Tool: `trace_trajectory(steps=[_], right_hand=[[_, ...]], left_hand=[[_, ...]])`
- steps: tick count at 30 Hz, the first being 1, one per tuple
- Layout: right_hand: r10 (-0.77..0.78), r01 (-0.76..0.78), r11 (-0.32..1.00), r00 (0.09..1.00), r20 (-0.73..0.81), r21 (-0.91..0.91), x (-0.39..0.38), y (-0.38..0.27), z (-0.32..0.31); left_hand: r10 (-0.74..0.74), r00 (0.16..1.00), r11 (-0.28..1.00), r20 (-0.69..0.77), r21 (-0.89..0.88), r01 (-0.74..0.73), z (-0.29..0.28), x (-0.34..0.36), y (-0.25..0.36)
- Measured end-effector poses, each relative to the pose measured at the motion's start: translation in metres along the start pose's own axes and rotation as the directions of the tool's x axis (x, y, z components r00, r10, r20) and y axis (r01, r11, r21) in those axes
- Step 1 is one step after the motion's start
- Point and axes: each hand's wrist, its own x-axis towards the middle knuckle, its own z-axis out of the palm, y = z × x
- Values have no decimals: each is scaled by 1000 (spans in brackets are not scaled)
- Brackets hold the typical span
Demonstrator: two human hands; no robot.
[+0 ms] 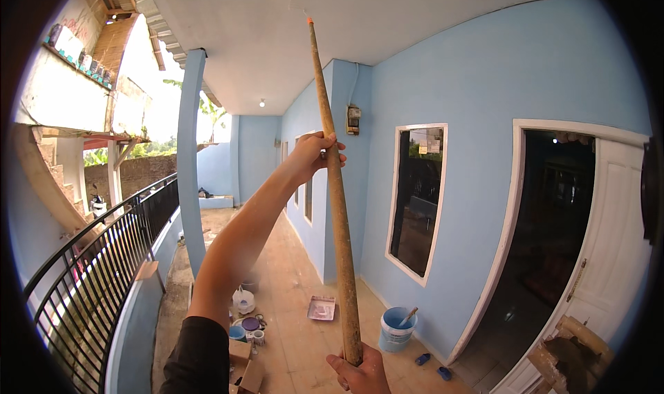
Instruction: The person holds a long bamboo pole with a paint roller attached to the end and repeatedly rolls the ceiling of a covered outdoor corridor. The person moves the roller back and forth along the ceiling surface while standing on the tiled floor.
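Note:
A long wooden pole (337, 207) slants up and away from me toward the white ceiling (235, 41). My left hand (317, 152) is wrapped round it at about mid-length, with that arm stretched out. Lower down, my right hand (361, 373) grips the pole's thick near end. The far end carries a small orange piece (310, 21), and a thin pale part above it is too small to make out. Whether that tip touches the ceiling I cannot tell.
A paint tray (321, 308) and a blue-stained bucket (398, 330) with a brush stand on the tiled floor (294, 352). Several paint tubs (243, 300) sit left. Black railing (104, 249) and a blue post (191, 152) flank me; a doorway (546, 221) opens right.

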Motion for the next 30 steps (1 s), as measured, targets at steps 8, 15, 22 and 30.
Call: trace_trajectory(steps=[8, 15, 22, 30], right_hand=[[-34, 33, 999, 999, -32, -11, 49, 29, 15], [29, -29, 1000, 997, -75, -1, -61, 3, -1], [51, -51, 999, 995, -83, -7, -220, -31, -30], [245, -252, 966, 964, -108, -62, -377, -76, -58]], left_hand=[[-58, 991, 998, -120, -8, 58, -32, 36, -18], [-19, 1000, 1000, -20, 20, 19, 38, -59, 18], [-11, 1000, 999, 11, 31, 11, 140, -190, 76], [-9, 997, 998, 77, -53, 14, 229, -321, 116]])
